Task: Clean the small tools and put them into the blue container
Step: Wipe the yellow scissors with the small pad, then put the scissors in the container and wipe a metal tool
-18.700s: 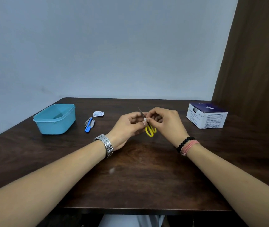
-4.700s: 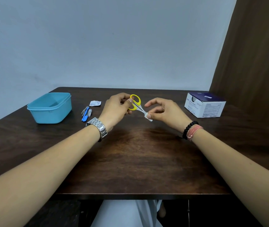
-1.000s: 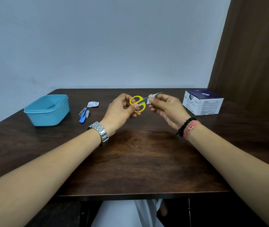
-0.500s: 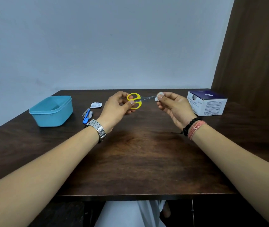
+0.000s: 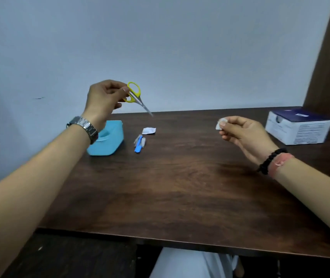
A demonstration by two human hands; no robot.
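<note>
Both hands are raised and now well apart. My left hand (image 5: 105,97) pinches the yellow-handled scissors (image 5: 135,95) by one loop, blades shut and angled down, just above the blue container (image 5: 110,140). My right hand (image 5: 240,132) pinches the small white wipe (image 5: 219,124); half a second ago it was at the blade tips. I judge wiping done and the drop-in next. My wrist hides part of the container. Other small tools (image 5: 139,142) beside it are blurred.

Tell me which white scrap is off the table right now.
The wipe pinched in the right hand, held above the table. The other white scrap, the torn wrapper, lies flat beside the tools.
</note>
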